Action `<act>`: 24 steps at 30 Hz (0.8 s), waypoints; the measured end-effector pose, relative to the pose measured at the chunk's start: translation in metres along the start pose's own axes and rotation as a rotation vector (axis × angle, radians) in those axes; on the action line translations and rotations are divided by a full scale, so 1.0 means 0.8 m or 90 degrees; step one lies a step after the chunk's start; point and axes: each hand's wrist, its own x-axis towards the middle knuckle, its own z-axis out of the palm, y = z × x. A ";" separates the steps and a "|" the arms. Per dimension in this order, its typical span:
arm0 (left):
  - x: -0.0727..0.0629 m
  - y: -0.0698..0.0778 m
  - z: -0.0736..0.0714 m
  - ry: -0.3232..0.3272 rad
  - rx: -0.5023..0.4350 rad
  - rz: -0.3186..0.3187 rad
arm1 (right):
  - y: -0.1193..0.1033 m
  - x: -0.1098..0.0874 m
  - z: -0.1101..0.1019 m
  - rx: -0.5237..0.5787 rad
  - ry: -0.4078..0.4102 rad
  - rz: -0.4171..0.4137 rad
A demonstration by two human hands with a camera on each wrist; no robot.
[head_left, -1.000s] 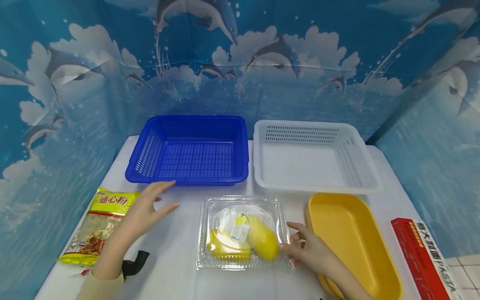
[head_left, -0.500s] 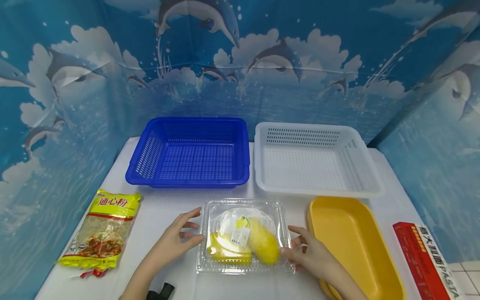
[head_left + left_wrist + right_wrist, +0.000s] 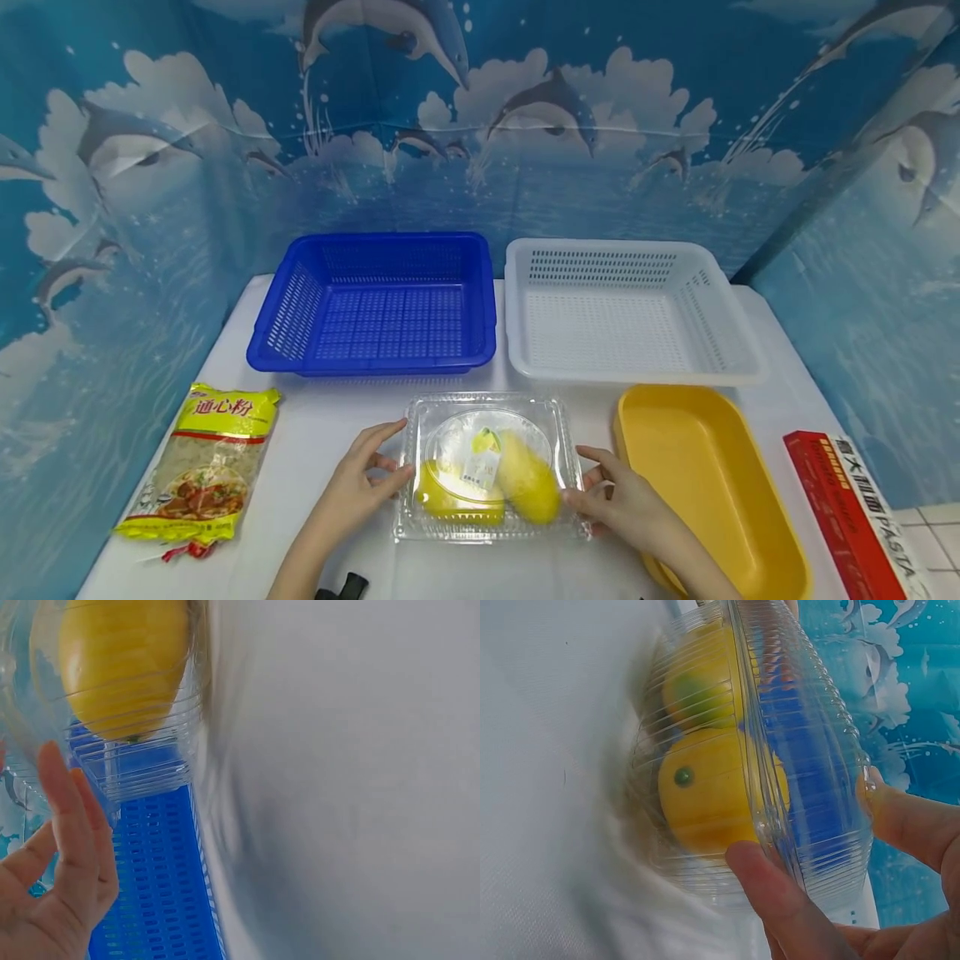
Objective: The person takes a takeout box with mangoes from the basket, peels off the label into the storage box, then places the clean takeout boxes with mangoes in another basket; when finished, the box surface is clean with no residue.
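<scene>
Away from the yellow bag [image 3: 202, 467] the left hand [image 3: 352, 492] had swung, arriving at the left side of the clear box [image 3: 553, 421], while the right hand [image 3: 622, 504] kept its place opposite. Right thumb and finger clasped the box's edge; the left hand's fingers were extended and parted, and I couldn't tell whether they touched the plastic. The box lay on the bench [image 3: 322, 433] between both hands. White bench showed as a narrow strip up to the blue basket [image 3: 397, 321], wider toward the bag. Rightward was tighter, the forearm crossing the yellow tray's [image 3: 697, 475] edge. Glare blurred the yellow fruit [image 3: 528, 483] and its label [image 3: 480, 468]. Near the left forearm, a dark object [image 3: 351, 587] was cut off, as was the red carton [image 3: 843, 517].
</scene>
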 end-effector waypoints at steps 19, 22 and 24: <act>0.006 0.010 0.002 0.030 0.050 -0.027 | -0.036 0.002 -0.011 -0.253 0.052 0.002; 0.004 0.010 0.003 0.028 0.046 -0.032 | -0.053 0.005 -0.014 -0.294 0.082 -0.021; 0.003 0.010 0.004 0.027 0.044 -0.032 | -0.066 0.010 -0.016 -0.308 0.097 -0.052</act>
